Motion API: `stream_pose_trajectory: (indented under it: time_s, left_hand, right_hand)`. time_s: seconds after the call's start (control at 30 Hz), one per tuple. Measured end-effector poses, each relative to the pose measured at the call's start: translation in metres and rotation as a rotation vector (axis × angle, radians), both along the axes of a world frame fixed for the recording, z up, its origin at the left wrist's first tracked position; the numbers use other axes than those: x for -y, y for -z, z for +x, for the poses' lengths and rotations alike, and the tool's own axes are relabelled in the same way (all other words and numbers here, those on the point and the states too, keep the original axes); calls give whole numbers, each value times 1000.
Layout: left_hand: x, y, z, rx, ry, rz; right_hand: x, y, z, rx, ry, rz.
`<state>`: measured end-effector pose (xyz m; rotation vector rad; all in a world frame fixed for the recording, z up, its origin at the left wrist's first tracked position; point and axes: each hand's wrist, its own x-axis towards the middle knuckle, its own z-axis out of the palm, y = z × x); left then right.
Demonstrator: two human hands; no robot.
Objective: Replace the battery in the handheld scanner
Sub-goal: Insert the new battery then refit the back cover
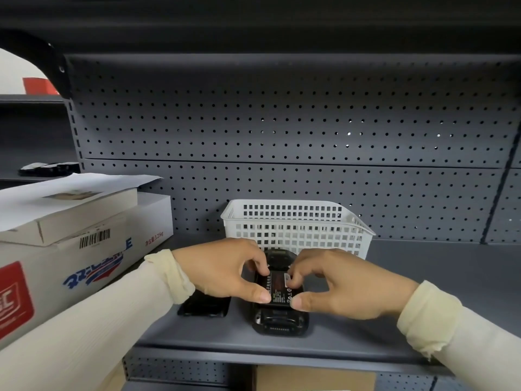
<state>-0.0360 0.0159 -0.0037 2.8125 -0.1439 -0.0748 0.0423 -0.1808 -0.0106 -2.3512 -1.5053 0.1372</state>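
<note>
A black handheld scanner (280, 321) lies face down on the grey shelf (408, 277), its back open. A black battery (279, 289) with printed labels sits in the back of the scanner. My left hand (222, 269) pinches the battery's left edge with thumb and fingers. My right hand (338, 286) pinches its right edge the same way. A black flat cover (204, 304) lies on the shelf just left of the scanner, partly under my left wrist.
A white plastic basket (296, 224) stands right behind the scanner against the perforated back panel (282, 122). Stacked white cardboard boxes (70, 249) fill the shelf's left side. A brown box (313, 378) sits on the shelf below.
</note>
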Motion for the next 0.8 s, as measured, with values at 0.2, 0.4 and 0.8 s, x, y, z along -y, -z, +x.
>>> stream_pose_trajectory:
  time_s: [0.2,0.4,0.8]
  left_hand:
    - [-1,-2,-8,6,28,50]
    - [-29,-8,-22,134,-54,14]
    - [-63,-4,-54,-251,-212,51]
  right_hand:
    - [0,-1,-4,8,18,9]
    - [0,-2,-5,60,21,-8]
    - [-24,-11,-9,143,-10,68]
